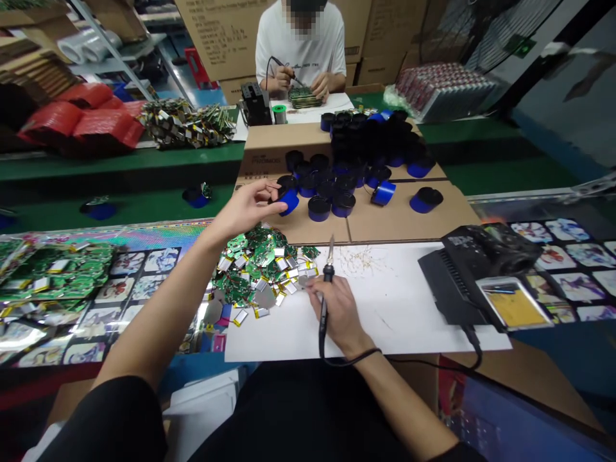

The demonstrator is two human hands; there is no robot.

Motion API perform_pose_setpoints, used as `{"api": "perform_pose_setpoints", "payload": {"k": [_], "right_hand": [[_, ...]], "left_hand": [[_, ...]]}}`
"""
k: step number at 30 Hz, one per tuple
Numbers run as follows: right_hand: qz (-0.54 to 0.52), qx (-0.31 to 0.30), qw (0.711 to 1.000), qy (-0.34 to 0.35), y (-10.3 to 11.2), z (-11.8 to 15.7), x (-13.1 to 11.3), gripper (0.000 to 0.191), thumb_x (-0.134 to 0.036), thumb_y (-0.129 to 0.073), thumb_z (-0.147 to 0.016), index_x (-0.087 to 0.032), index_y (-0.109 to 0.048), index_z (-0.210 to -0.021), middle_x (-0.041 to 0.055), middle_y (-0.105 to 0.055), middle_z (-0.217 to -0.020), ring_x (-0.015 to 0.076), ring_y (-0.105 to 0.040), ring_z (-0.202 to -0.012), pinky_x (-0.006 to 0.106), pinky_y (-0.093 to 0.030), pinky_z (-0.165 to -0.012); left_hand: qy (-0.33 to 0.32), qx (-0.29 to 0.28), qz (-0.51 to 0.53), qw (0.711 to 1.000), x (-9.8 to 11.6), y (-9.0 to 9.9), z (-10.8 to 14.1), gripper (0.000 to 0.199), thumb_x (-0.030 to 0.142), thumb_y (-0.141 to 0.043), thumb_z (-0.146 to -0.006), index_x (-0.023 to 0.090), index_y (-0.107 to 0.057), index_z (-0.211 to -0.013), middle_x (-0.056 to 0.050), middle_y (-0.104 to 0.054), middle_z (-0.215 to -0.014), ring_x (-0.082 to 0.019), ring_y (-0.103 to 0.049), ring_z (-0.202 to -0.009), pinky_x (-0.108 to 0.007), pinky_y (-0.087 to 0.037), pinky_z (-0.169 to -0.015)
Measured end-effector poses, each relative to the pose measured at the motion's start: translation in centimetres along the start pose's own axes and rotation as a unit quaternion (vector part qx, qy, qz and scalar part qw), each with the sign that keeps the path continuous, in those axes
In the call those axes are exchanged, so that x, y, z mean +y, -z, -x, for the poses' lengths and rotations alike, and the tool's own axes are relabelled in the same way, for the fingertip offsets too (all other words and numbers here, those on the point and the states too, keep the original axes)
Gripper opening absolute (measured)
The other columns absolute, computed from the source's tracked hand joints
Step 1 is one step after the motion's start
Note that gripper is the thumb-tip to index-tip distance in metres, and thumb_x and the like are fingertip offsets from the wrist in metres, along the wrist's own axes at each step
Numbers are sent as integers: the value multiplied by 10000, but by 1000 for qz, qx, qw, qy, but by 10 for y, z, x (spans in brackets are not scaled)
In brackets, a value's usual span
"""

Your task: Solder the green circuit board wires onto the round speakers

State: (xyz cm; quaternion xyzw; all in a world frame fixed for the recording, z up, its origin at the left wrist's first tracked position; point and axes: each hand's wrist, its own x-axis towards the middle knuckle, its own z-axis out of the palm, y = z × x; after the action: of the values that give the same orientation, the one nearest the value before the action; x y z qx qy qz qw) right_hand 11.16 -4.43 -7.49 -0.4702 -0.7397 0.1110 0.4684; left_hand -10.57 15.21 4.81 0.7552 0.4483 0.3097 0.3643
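Observation:
My left hand reaches over the cardboard, thumb and fingers closed around a blue round housing with a black top. More of these blue and black housings stand close beside it. In my right hand is a soldering iron, its tip pointing away from me above the white sheet. The right fingertips are near a small grey disc at the pile's edge; whether they touch it I cannot tell. That pile holds green circuit boards with silver, yellow-edged battery cells.
At the right stands a black soldering station with a tray of yellow sponge. The iron's cord runs past my right wrist. Stacked circuit boards lie left. Across the table a co-worker holds another iron over boards.

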Motion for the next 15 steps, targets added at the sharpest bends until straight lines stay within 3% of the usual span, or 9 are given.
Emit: {"api": "perform_pose_setpoints", "payload": {"k": [3,5,7,9,12,15], "right_hand": [[-15,70,997,-21,20,-7,13,182,-105,-623,-1023,-268,-573,-1088,44,-800,-1074,210,-780,-982,398,-623,-862],[-23,116,991,-68,32,-12,17,182,-115,-645,-1016,-267,-555,-1061,40,-784,-1052,191,-782,-970,369,-642,-843],[-59,155,977,-132,43,-17,17,178,-151,-684,-1003,-268,-553,-1037,30,-768,-1033,181,-780,-969,344,-659,-821],[-109,174,962,-178,51,-17,16,177,-191,-710,-994,-268,-560,-1046,31,-754,-1042,181,-778,-981,327,-673,-785],[-145,179,954,-193,58,-13,13,196,-200,-724,-983,-266,-564,-1075,39,-735,-1065,185,-771,-1018,330,-685,-796],[-137,181,956,-185,62,-8,12,203,-183,-726,-971,-264,-579,-1085,48,-718,-1090,189,-755,-1068,332,-680,-826]], "left_hand": [[-10,-38,59,997,22,11,46,403,470,-884,-840,195,-590,-865,-113,-706,-1284,-296,-660,-1282,-387,-578,-1006],[-50,-139,43,988,34,7,78,341,403,-907,-846,196,-637,-850,-99,-687,-1374,-291,-642,-1339,-382,-569,-1062],[-96,-243,4,965,40,-11,106,256,334,-887,-882,208,-666,-854,-64,-678,-1383,-252,-660,-1310,-353,-554,-1082],[-111,-293,-27,949,40,-38,125,184,271,-824,-937,213,-654,-900,-60,-657,-1401,-228,-686,-1248,-333,-569,-1026],[-124,-259,-81,954,34,-80,139,75,178,-690,-1007,217,-628,-994,-90,-618,-1457,-257,-652,-1306,-388,-550,-1058],[-122,-197,-89,969,32,-106,140,124,167,-668,-1003,225,-588,-1078,-116,-580,-1521,-288,-569,-1418,-440,-498,-1141]]}}
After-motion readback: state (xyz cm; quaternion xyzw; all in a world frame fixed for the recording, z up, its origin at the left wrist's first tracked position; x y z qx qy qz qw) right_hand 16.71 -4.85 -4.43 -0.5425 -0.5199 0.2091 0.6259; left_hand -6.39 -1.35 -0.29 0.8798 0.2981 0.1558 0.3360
